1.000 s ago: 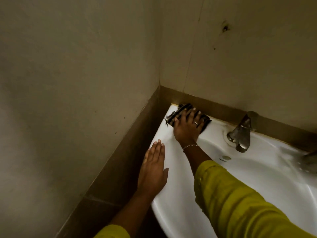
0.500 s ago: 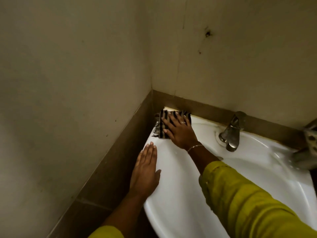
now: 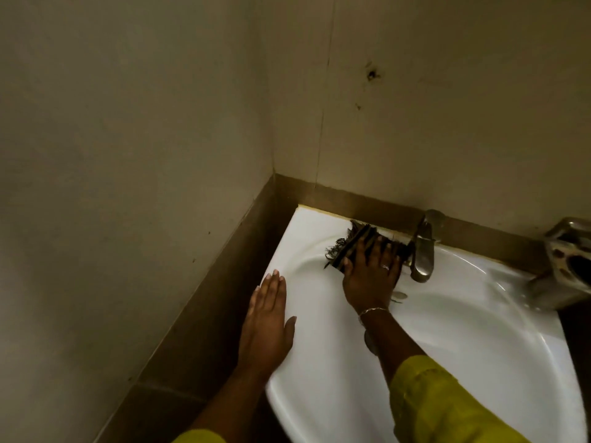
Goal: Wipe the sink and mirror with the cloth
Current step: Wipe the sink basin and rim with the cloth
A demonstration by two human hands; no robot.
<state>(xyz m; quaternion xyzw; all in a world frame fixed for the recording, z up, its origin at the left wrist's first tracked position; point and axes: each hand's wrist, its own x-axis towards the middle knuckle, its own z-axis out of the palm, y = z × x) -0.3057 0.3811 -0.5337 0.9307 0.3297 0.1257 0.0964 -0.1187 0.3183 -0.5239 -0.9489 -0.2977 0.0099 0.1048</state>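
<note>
A white corner sink fills the lower right of the head view. My right hand presses a dark striped, fringed cloth flat against the sink's back ledge, just left of the tap; its fingers are spread straight over the cloth. My left hand rests flat, fingers straight, on the sink's left rim. No mirror is in view.
A metal tap stands at the back of the sink, right beside my right fingers. A metal soap holder is fixed at the right edge. Tiled walls meet in a corner behind the sink, with a brown tile band along its rim.
My right hand has slid the cloth to the right along the back ledge, from the sink's left corner to just beside the tap. My left hand stays on the rim.
</note>
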